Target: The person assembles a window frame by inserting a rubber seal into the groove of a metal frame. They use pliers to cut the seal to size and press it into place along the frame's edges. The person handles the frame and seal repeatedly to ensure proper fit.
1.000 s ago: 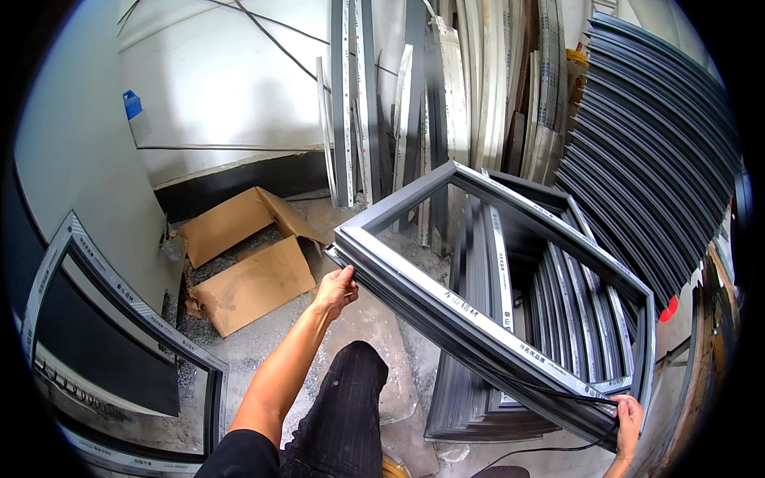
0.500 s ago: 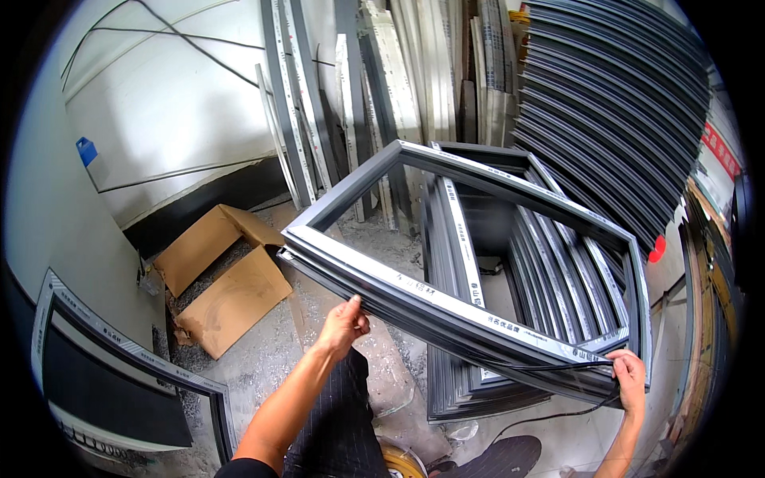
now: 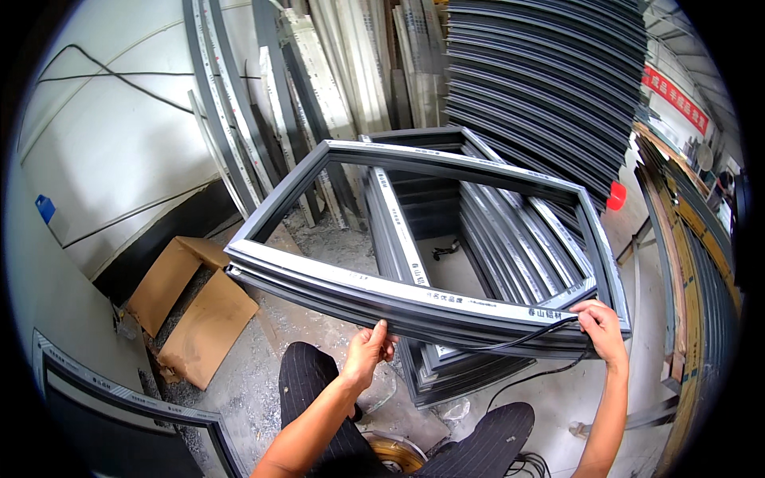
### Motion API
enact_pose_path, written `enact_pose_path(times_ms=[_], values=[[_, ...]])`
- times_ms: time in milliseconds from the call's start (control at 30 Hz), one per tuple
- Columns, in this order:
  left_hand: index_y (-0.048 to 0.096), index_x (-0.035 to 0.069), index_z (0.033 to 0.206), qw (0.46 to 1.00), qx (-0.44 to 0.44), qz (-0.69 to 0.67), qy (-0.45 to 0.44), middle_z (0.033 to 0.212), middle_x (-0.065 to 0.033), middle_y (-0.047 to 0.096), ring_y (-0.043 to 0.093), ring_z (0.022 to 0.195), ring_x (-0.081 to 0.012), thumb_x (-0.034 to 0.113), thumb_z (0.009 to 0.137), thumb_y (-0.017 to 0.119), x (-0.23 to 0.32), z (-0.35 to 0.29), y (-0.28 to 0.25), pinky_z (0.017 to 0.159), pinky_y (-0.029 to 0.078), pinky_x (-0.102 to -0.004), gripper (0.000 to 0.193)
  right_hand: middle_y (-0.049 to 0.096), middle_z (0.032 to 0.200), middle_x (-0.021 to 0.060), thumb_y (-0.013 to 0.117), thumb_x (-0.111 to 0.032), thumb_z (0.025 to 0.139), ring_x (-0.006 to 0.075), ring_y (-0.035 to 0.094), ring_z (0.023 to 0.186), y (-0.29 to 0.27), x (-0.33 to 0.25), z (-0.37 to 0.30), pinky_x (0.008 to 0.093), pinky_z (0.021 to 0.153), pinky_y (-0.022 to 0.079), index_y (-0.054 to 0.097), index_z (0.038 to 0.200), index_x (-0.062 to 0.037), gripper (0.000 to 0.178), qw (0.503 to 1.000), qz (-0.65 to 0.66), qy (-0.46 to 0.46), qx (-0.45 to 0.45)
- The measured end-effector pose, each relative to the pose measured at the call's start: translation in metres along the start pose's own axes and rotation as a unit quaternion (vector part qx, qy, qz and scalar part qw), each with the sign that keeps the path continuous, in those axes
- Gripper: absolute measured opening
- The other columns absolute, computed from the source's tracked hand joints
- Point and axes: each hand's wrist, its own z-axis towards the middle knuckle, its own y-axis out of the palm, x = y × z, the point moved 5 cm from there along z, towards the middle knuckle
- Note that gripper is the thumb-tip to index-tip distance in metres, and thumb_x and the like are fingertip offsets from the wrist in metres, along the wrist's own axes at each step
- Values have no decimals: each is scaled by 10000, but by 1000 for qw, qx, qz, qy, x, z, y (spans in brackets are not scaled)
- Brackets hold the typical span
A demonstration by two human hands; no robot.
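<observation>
A dark grey metal window frame [image 3: 470, 299], with pale protective film on its faces, lies slanted across the top of a stack of similar frames [image 3: 510, 255]. At its near edge my left hand [image 3: 370, 354] is closed, thumb up against the side and fingers curled. A thin black strip, like a rubber seal [image 3: 518, 342], runs along that edge and bows outward toward my right hand [image 3: 603, 328]. That hand pinches the strip against the frame near its right corner. The strip's loose length hangs from there and loops down to the floor.
An open cardboard box [image 3: 209, 331] sits on the littered floor at left. Another frame [image 3: 131, 390] leans at lower left. Long profiles [image 3: 319, 95] stand against the back wall, beside a tall ribbed dark stack [image 3: 550, 88]. More lengths lie on a rack [image 3: 685, 263] at right.
My left hand has moved rightward along the frame's near edge. The strip now bows away beside my right hand. The whole view has swung right, so the frames appear farther left.
</observation>
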Motion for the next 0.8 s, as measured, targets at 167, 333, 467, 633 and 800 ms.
enact_pose_path(times_ms=[167,333,467,633,800], values=[[619,20,751,998,-5,32,-44,555,-7,534,477,477,-102,432,945,571,-13,-4,27,484,397,-238,458,674,936,94,615,-218,868,170,561,788,1,-6,0,297,714,447,604,684,28,307,1000,5,-1,-22],[576,32,721,998,-12,28,-47,560,-6,519,479,484,-108,426,926,607,-18,-10,45,486,405,-245,446,665,856,77,593,-235,889,158,556,749,7,-12,1,296,705,448,667,830,25,276,999,14,15,-26],[557,40,711,1000,-5,25,-16,586,-15,496,493,524,-144,416,934,597,-23,-3,57,525,406,-278,438,635,744,145,571,-295,907,322,605,693,1,-8,-6,402,650,458,671,880,-21,293,984,-152,-51,75],[614,36,794,994,38,102,-6,641,-44,567,526,560,-142,486,876,630,-4,-13,37,562,461,-304,458,635,779,217,571,-237,880,395,631,772,18,-18,-4,491,682,471,632,811,-20,235,967,-251,8,44],[450,152,675,997,60,-9,43,534,46,442,370,399,-35,391,914,633,-3,38,-21,371,271,-181,385,617,741,138,508,-356,939,347,613,770,50,-52,-1,463,726,459,553,810,-59,327,965,-255,-34,49]])
